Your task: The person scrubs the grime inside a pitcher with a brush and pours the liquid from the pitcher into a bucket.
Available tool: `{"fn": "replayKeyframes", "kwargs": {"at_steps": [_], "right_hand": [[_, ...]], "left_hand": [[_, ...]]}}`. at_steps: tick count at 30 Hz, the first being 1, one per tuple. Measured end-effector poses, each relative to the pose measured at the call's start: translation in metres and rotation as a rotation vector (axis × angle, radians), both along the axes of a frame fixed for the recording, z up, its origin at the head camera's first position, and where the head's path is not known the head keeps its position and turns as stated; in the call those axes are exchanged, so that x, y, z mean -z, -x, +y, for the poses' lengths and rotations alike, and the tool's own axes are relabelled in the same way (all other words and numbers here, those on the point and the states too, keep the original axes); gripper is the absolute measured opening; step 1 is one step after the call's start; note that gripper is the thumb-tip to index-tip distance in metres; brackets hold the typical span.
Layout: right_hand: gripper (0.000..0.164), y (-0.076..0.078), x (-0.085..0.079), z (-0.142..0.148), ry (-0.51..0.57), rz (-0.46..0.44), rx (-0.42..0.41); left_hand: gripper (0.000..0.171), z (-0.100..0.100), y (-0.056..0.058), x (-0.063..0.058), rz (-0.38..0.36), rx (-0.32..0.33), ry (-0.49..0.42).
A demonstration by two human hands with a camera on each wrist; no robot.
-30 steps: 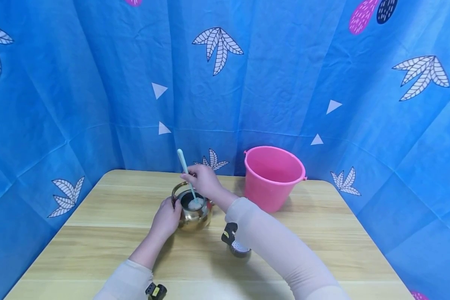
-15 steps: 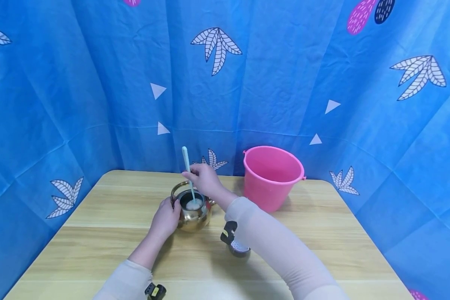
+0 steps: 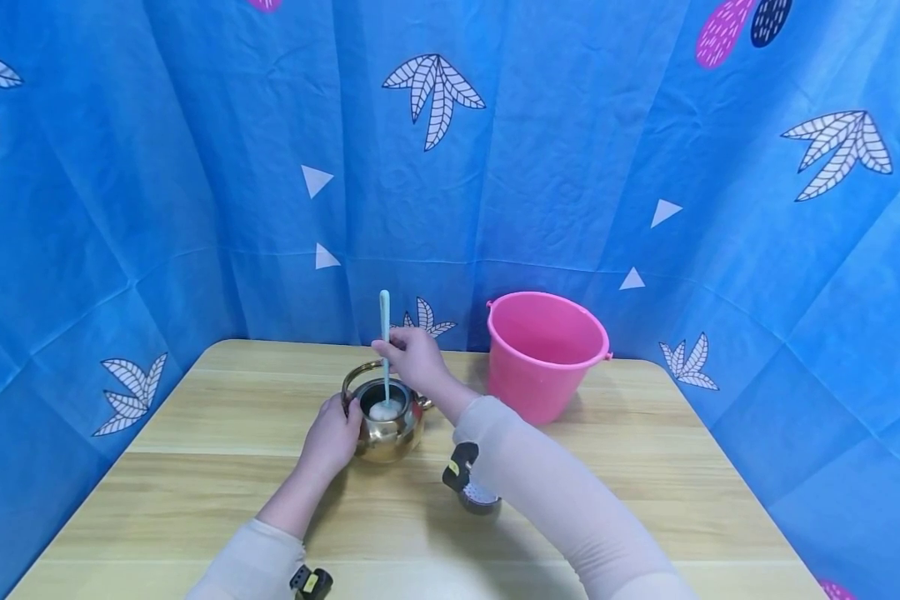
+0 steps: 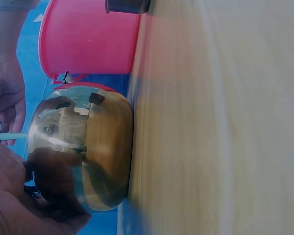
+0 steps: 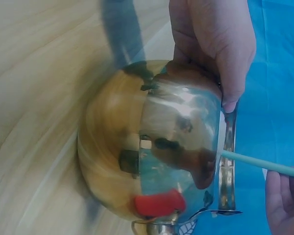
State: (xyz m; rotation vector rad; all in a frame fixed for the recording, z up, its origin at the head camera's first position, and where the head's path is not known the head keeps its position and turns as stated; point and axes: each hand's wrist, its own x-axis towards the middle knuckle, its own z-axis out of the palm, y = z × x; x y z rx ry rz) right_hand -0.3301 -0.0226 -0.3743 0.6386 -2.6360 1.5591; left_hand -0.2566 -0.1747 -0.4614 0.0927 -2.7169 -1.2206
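A: State of the hands?

B: Right hand (image 3: 414, 360) pinches a slim, pale-turquoise, long-handled utensil (image 3: 385, 317). Left hand (image 3: 332, 435) grips a round, gold-coloured metal pot (image 3: 390, 443) at its left side, beside the arched handle.

A: Position of the utensil?

B: Long axis near vertical, lower end inside the pot's mouth. The right hand is nearer to it; the left is lower, at the pot.

A: Containers?

B: The pot, upright on the pale wood-grain surface (image 3: 217, 500), contains a whitish rounded mass (image 3: 385, 411) at the utensil's lower end; whether attached, cannot be told. A pink plastic bucket (image 3: 528, 392) stands behind and to the right, apart; its bottom is out of sight.
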Motion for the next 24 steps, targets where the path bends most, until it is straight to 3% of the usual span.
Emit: {"fn": "replayKeyframes", "kwargs": {"at_steps": [24], "right_hand": [[0.019, -0.0078, 0.0087, 0.0089, 0.179, -0.036, 0.105]], "left_hand": [[0.053, 0.0004, 0.0001, 0.001, -0.006, -0.008, -0.008]]}}
